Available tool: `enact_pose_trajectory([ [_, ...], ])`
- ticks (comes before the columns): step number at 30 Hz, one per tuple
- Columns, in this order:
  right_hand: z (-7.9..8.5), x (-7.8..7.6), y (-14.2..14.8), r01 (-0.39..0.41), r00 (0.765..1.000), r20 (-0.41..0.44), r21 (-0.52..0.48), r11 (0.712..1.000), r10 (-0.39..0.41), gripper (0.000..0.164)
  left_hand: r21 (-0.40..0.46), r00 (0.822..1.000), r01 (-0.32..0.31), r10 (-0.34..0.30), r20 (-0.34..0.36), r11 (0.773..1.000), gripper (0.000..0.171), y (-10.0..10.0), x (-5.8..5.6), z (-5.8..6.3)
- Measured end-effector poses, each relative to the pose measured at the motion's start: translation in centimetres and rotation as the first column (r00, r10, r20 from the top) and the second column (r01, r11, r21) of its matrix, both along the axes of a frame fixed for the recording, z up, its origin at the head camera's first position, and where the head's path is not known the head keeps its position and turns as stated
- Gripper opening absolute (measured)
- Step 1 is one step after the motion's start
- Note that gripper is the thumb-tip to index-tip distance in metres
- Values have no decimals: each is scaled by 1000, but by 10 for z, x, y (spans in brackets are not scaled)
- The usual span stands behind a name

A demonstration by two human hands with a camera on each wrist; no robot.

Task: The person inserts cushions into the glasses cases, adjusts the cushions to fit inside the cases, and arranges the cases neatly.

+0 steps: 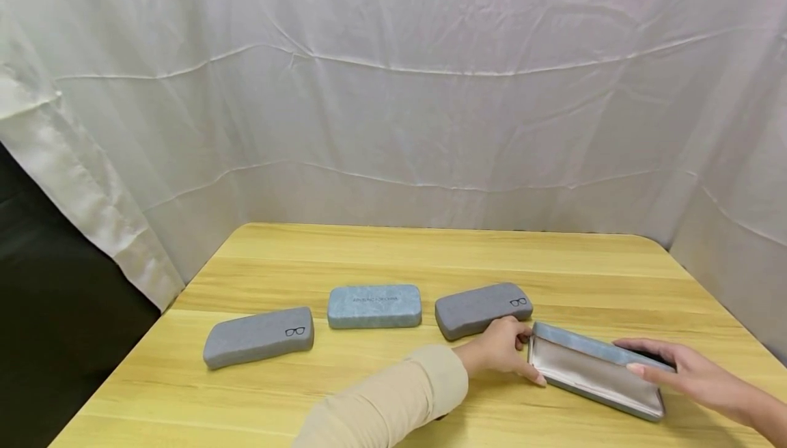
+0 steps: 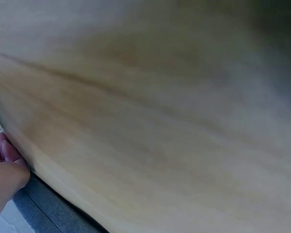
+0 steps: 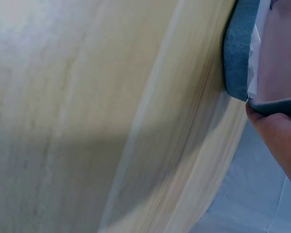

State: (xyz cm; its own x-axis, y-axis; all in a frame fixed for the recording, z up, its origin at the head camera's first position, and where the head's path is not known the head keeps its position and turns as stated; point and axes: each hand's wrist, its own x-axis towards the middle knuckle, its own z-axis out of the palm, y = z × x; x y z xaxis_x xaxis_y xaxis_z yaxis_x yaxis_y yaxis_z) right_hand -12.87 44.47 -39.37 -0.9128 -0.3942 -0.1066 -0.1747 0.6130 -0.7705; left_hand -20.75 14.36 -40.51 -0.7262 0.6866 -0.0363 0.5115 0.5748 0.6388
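A blue glasses case (image 1: 593, 369) stands open at the front right of the table, its pale lining showing. My right hand (image 1: 691, 371) grips its right part, thumb on the near side and fingers behind the lid. At the left end, my left hand (image 1: 499, 349) holds the case between thumb and fingers. The right wrist view shows the case's blue outside (image 3: 239, 53) tilted, with my right thumb at its corner. In the left wrist view only part of my left hand (image 2: 9, 165) shows, at the left edge.
A grey glasses case (image 1: 479, 306) lies just behind my left hand. Further left are a closed blue case (image 1: 374, 308) and another grey case (image 1: 261, 339). The wooden table (image 1: 393, 250) is bounded by white cloth (image 1: 393, 113) at the back and sides.
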Motion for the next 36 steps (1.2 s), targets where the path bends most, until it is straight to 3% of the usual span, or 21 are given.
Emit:
enact_pose_trajectory([
  [7,-7,4,-5,27,978,-208,73,997,-11,38,8,1000,-2,2,19,1000,68,0,0,0],
  [14,-7,8,-10,95,968,-244,138,986,-59,38,14,999,13,-14,44,1000,69,0,0,2],
  [19,-11,9,-15,120,943,-329,183,976,-54,39,-19,1000,16,-16,-5,1000,68,0,0,1],
  [21,-11,9,-17,141,941,-332,206,968,-66,40,-33,999,16,-17,-28,999,67,0,0,1],
  [25,-7,10,-21,165,960,-263,239,957,-100,44,-46,999,19,-21,-28,999,65,0,0,3],
  [30,-7,10,-22,131,970,-234,271,954,-67,51,-66,999,20,-21,-24,998,59,-1,0,5],
  [33,-10,11,-22,131,951,-305,269,954,-44,53,-73,999,20,-22,-26,997,57,0,0,5],
  [36,-15,13,-25,158,916,-398,256,954,-45,56,-75,1000,21,-23,-16,997,56,1,0,4],
])
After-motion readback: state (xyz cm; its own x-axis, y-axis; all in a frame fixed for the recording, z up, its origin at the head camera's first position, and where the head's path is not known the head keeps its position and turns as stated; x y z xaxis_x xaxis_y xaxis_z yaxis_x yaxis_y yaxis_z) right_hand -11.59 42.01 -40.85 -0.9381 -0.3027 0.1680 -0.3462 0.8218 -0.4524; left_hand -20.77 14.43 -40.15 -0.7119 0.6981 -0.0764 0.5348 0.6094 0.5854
